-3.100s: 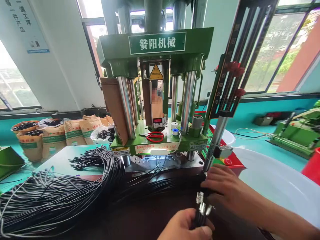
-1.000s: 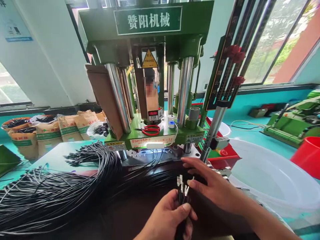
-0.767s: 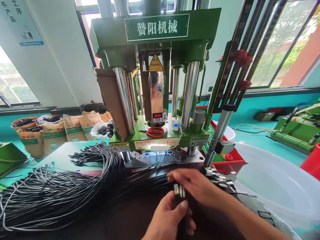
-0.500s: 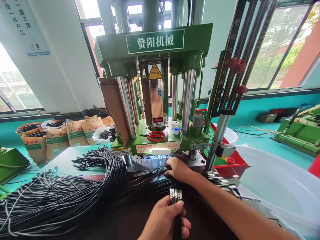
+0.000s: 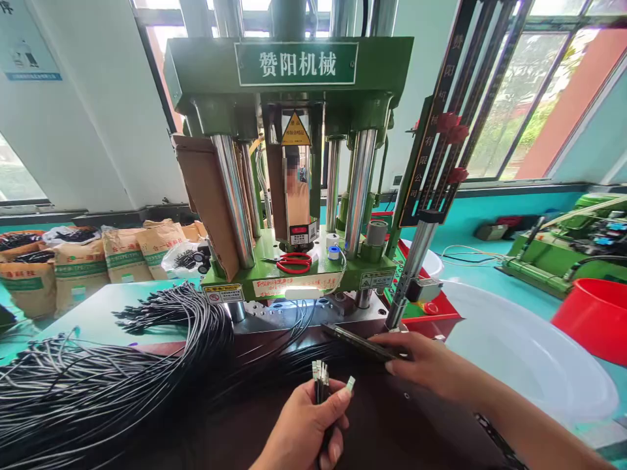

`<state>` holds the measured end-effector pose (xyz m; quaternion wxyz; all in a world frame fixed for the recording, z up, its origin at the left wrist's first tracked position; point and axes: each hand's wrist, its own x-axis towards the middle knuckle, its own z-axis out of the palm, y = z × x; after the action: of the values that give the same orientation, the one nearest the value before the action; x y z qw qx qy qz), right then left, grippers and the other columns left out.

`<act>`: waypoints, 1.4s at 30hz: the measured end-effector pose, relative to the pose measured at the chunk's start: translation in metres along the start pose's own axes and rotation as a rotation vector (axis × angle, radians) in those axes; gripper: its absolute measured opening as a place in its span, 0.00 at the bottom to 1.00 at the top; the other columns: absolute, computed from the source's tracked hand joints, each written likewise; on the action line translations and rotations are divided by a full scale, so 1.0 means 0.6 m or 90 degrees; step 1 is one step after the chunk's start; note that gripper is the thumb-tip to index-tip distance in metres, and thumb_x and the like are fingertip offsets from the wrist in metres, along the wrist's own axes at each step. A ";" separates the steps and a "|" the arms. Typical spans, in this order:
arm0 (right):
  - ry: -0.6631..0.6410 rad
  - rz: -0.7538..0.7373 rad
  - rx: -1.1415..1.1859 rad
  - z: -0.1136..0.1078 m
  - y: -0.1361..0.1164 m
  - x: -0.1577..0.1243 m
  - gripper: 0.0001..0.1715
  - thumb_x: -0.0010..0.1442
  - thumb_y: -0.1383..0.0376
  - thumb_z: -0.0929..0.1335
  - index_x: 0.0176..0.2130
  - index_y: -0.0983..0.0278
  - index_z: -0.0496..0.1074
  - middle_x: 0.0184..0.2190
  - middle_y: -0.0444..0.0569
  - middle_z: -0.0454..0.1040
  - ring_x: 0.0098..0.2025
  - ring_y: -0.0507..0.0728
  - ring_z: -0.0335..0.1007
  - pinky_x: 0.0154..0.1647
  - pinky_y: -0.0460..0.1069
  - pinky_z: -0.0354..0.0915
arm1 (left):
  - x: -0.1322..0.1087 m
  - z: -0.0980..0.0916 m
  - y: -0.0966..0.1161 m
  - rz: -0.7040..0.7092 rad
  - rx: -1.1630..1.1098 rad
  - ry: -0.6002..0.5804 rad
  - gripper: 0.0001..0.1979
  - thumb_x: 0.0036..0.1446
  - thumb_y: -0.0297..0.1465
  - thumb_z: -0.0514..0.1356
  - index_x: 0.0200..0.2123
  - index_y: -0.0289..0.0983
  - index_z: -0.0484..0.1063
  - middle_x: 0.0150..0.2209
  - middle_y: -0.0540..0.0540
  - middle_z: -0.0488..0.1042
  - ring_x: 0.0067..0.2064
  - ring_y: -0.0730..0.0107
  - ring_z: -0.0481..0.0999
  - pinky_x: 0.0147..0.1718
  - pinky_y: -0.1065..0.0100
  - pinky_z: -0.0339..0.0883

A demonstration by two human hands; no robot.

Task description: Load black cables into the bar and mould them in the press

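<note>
My left hand [image 5: 304, 427] is closed around a small bunch of black cables [image 5: 321, 382] held upright, their metal terminals pointing up in front of the green press machine [image 5: 294, 163]. My right hand [image 5: 424, 365] grips a long flat black bar [image 5: 360, 344] that lies slanted just before the machine's base. A big heap of black cables [image 5: 108, 372] spreads across the dark table to the left.
Red scissors [image 5: 292, 262] lie on the press's green platen. A white plastic tub [image 5: 519, 352] stands at the right, a red bucket [image 5: 595, 320] beyond it. Paper sacks [image 5: 78, 267] line the wall at left. A second green machine [image 5: 563, 251] sits at far right.
My right hand drew back from the machine's base to the right and now holds the black bar. My left hand kept the cable bunch; one terminal now sticks out sideways.
</note>
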<state>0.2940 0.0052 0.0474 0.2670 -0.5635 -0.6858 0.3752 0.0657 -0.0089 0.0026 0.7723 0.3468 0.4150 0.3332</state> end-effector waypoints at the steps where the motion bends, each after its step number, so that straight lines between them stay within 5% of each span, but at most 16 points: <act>1: 0.020 0.055 0.140 0.018 0.012 -0.018 0.24 0.57 0.58 0.66 0.53 0.59 0.69 0.20 0.40 0.68 0.22 0.53 0.64 0.21 0.47 0.59 | 0.000 0.003 0.000 -0.003 0.010 0.000 0.25 0.41 0.46 0.68 0.35 0.37 0.64 0.20 0.55 0.68 0.10 0.83 0.58 0.07 0.77 0.40; 5: 0.116 0.132 0.468 0.105 0.035 -0.059 0.39 0.59 0.44 0.63 0.61 0.61 0.58 0.13 0.36 0.61 0.13 0.48 0.50 0.13 0.43 0.49 | 0.000 0.021 0.002 -0.009 0.078 -0.003 0.19 0.45 0.43 0.66 0.29 0.37 0.64 0.19 0.55 0.69 0.09 0.84 0.59 0.05 0.78 0.40; 10: 0.211 0.123 0.513 0.158 0.006 -0.044 0.39 0.59 0.44 0.62 0.59 0.67 0.62 0.11 0.34 0.57 0.12 0.46 0.44 0.10 0.40 0.45 | 0.009 0.030 -0.007 0.017 0.150 -0.011 0.21 0.43 0.46 0.66 0.25 0.36 0.64 0.18 0.54 0.68 0.10 0.82 0.61 0.05 0.79 0.46; 29: 0.213 0.109 0.367 0.166 0.005 -0.042 0.36 0.61 0.45 0.60 0.57 0.67 0.66 0.11 0.37 0.58 0.13 0.48 0.50 0.11 0.42 0.48 | 0.009 0.029 -0.008 0.006 0.224 -0.045 0.16 0.48 0.41 0.62 0.24 0.34 0.66 0.20 0.51 0.68 0.13 0.81 0.63 0.07 0.80 0.53; 34: 0.202 0.066 0.337 0.170 0.018 -0.038 0.33 0.59 0.46 0.63 0.55 0.63 0.69 0.18 0.42 0.67 0.16 0.49 0.55 0.14 0.43 0.54 | 0.013 0.032 -0.020 0.012 0.203 -0.014 0.15 0.46 0.40 0.63 0.23 0.34 0.66 0.18 0.51 0.68 0.13 0.81 0.62 0.07 0.79 0.50; 42: 0.198 0.171 0.541 0.143 0.002 -0.048 0.36 0.58 0.46 0.65 0.59 0.61 0.62 0.12 0.34 0.54 0.13 0.45 0.42 0.10 0.39 0.40 | -0.003 0.007 0.016 0.052 0.069 0.032 0.18 0.45 0.39 0.67 0.35 0.33 0.69 0.22 0.51 0.70 0.22 0.74 0.70 0.22 0.71 0.64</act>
<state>0.2332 -0.0413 -0.0011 0.5231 -0.5372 -0.3443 0.5650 0.0666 -0.0065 0.0127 0.7276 0.3960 0.4371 0.3502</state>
